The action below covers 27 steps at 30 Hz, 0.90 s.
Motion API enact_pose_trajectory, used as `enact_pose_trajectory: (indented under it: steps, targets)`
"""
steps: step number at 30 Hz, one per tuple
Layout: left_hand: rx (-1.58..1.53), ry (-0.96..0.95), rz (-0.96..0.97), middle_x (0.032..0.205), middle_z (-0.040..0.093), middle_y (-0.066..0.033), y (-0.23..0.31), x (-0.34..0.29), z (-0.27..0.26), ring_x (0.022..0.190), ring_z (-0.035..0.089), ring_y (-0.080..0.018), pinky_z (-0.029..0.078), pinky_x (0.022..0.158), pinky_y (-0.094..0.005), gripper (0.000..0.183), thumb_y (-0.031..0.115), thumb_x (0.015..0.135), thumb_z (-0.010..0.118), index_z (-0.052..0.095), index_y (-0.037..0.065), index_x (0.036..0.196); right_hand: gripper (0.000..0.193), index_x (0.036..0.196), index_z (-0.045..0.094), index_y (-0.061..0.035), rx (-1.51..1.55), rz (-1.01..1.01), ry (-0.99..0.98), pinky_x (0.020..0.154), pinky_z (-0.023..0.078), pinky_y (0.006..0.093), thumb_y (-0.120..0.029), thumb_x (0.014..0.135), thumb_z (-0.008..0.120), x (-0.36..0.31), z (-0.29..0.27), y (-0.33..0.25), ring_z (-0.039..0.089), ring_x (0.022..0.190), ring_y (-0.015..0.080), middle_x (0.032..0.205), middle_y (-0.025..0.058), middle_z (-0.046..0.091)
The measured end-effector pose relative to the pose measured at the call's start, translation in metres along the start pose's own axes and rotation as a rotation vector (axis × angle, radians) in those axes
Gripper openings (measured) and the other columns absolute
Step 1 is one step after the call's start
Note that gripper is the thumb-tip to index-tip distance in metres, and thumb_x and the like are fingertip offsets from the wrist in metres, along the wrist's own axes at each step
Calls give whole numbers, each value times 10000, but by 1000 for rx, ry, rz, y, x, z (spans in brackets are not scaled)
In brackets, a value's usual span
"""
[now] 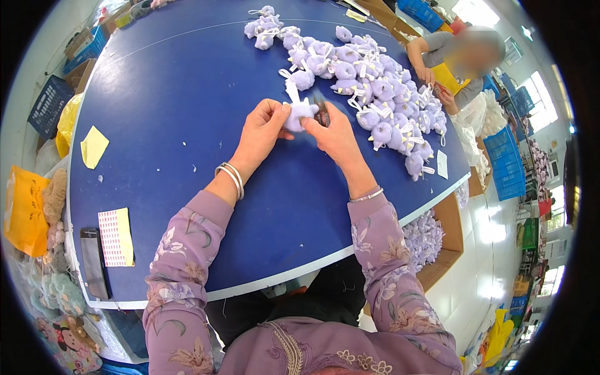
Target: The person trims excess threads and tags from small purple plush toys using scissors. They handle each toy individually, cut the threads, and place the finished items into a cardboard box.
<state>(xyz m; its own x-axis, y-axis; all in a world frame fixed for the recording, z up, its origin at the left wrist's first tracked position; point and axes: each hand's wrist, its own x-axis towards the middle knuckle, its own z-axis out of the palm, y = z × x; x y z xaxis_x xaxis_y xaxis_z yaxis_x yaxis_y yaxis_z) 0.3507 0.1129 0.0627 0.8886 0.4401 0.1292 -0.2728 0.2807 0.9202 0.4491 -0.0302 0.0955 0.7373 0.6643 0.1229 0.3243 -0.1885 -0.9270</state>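
Observation:
Between my hands, above the blue table (169, 94), is a small lilac plush toy (300, 117) with a white strap loop on top. My left hand (265, 127) pinches its left side, fingers closed. My right hand (334, 131) is wrapped round a dark pair of thread snips (321, 111), blurred, while its thumb touches the plush's right side. Beyond and to the right lies a heap of similar lilac plush toys (381, 87), many with white straps and small pale yellow tips.
A phone (94, 262), a sticker sheet (116, 237) and a yellow paper (94, 147) lie at the left. Across the right edge a co-worker (459, 56) handles something. A cardboard box (451, 234) of lilac pieces stands below the right edge. Blue crates (503, 164) stand beyond.

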Motion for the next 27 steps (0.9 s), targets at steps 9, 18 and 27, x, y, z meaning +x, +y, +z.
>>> enact_pose_trajectory:
  steps: [9, 18, 27]
  targets:
    - [-10, 29, -98, 812, 646, -89, 9, -3, 0, 628, 633, -142, 508, 567, -242, 258, 288, 1004, 533, 519, 59, 888, 321, 1069, 572, -21, 354, 122, -157, 423, 314, 202, -206, 841, 700, -10, 2, -16, 431, 543, 24, 737, -18, 534]
    - [45, 21, -58, 789, 634, -75, 4, 0, -6, 618, 605, -127, 483, 560, -246, 269, 296, 987, 569, 520, 77, 839, 209, 976, 606, -13, 252, 8, -82, 558, 400, 222, -154, 846, 690, -9, 5, -10, 500, 668, 37, 786, -3, 581]
    - [-28, -72, -103, 839, 632, -67, 5, 0, -3, 679, 611, -132, 464, 597, -240, 262, 308, 1006, 529, 529, 81, 874, 227, 992, 605, 22, 215, -31, 0, 617, 443, 246, -117, 835, 693, -10, 11, -11, 550, 715, 67, 816, 33, 624]
